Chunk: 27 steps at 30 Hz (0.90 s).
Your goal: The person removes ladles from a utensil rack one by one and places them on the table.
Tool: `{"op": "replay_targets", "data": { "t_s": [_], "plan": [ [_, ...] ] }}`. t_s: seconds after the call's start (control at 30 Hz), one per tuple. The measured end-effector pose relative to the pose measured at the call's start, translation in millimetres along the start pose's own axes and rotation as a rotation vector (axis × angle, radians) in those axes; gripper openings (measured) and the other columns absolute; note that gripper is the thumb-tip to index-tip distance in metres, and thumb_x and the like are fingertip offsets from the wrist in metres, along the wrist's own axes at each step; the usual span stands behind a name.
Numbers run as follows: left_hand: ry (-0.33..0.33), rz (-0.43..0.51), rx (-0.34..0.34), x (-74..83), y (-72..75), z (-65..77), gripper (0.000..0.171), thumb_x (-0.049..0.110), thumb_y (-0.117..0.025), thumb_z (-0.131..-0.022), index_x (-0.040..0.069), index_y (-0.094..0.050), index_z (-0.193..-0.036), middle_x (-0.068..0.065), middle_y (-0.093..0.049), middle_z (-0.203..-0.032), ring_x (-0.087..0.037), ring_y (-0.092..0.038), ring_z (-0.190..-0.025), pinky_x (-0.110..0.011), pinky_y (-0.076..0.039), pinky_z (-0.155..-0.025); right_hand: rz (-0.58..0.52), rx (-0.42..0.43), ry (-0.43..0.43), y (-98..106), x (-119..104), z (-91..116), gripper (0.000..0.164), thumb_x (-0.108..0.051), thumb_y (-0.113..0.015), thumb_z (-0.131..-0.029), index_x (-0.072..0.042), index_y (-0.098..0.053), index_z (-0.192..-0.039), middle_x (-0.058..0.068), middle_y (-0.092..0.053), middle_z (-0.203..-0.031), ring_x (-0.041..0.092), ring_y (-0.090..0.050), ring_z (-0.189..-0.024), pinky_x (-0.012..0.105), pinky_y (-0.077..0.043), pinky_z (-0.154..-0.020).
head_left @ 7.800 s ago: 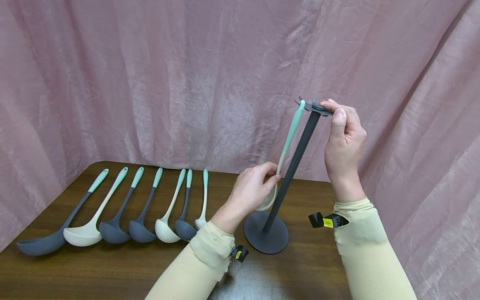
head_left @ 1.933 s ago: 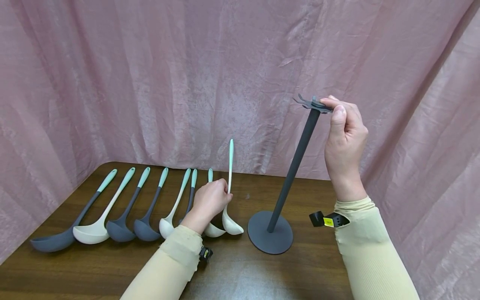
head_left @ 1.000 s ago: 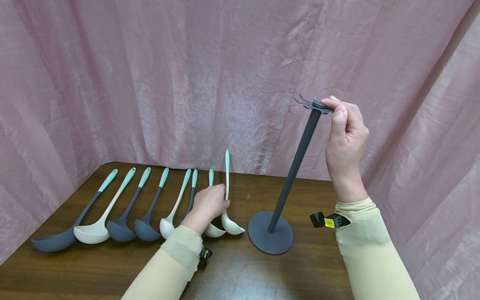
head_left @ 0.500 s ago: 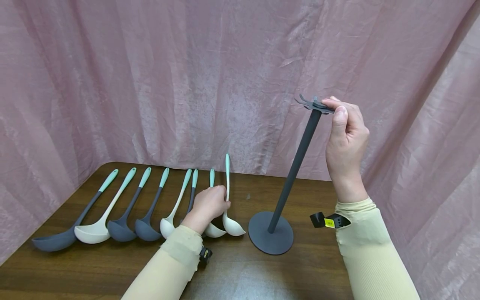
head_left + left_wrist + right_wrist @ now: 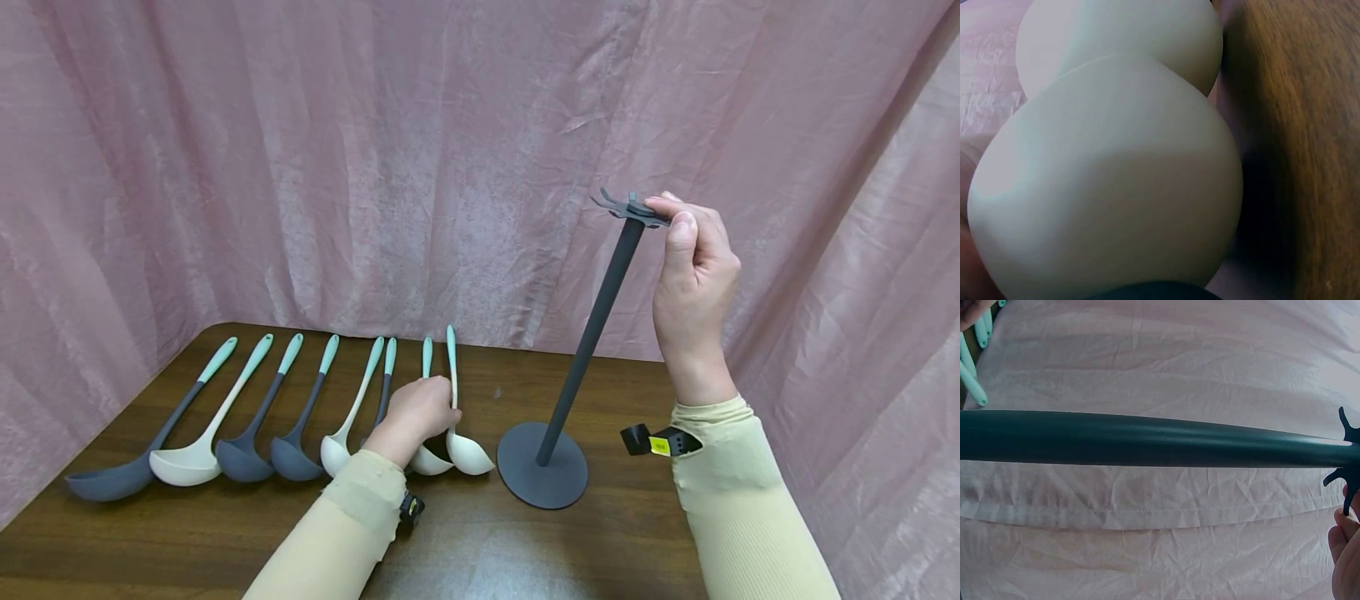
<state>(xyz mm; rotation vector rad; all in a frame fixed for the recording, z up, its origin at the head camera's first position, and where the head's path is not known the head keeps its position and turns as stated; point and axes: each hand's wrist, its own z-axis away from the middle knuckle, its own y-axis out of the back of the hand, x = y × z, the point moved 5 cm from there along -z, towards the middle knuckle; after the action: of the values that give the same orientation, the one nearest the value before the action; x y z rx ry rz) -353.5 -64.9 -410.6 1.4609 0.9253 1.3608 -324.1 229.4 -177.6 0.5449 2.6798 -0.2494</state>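
Note:
My left hand (image 5: 420, 408) holds the stem of a white ladle (image 5: 468, 456) with a mint handle, at the right end of a row of ladles. Its bowl is on the table and its handle leans back toward the curtain. Another white ladle (image 5: 432, 463) lies just left of it, partly behind my hand. Two white ladle bowls (image 5: 1110, 175) fill the left wrist view. With thumb and fingers, my right hand (image 5: 693, 292) grips the hooked top of a dark grey utensil stand (image 5: 592, 333). Its visible hooks (image 5: 1342, 425) carry nothing.
Several more ladles, dark grey (image 5: 112, 482) and white (image 5: 183, 465), lie side by side to the left, handles toward the back. The stand's round base (image 5: 525, 483) sits right of the held ladle. A pink curtain (image 5: 450, 167) hangs behind the wooden table (image 5: 480, 542).
The white ladle has come off the stand's hook, gone left and down to the row's right end. Its handle has tipped lower over the last second. My right hand stays at the stand's top.

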Motion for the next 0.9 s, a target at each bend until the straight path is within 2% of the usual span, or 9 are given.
{"op": "replay_targets", "data": {
  "t_s": [0.27, 0.6, 0.9],
  "plan": [
    [-0.002, -0.018, -0.036, 0.6, -2.0, 1.6, 0.039, 0.024, -0.08, -0.1, 0.016, -0.065, -0.065, 0.0, -0.061, -0.068, -0.02, -0.057, -0.065, -0.039, -0.046, -0.06, -0.004, 0.005, -0.012, -0.7, 0.6, -0.3, 0.031, -0.015, -0.056, -0.112, 0.0, -0.083, -0.118, -0.002, -0.079, -0.117, 0.022, -0.069, -0.126, 0.036, -0.049, -0.113],
    [-0.003, -0.029, -0.045, 0.6, -1.9, 2.4, 0.039, 0.024, -0.08, -0.099, 0.016, -0.064, -0.065, 0.0, -0.06, -0.067, -0.019, -0.056, -0.065, -0.038, -0.045, -0.06, 0.008, 0.02, -0.052, -3.1, -5.3, 0.2, 0.032, -0.01, -0.054, -0.111, 0.007, -0.08, -0.118, 0.0, -0.079, -0.116, 0.021, -0.069, -0.126, 0.033, -0.048, -0.113],
    [0.007, -0.033, -0.053, -0.7, -3.9, 0.8, 0.039, 0.026, -0.079, -0.101, 0.016, -0.065, -0.066, -0.001, -0.062, -0.07, -0.02, -0.058, -0.067, -0.04, -0.047, -0.061, 0.016, -0.004, -0.033, -1.7, 2.1, -0.3, 0.031, -0.016, -0.057, -0.112, -0.002, -0.084, -0.119, -0.004, -0.078, -0.118, 0.02, -0.069, -0.126, 0.033, -0.049, -0.112]
  ]
}}
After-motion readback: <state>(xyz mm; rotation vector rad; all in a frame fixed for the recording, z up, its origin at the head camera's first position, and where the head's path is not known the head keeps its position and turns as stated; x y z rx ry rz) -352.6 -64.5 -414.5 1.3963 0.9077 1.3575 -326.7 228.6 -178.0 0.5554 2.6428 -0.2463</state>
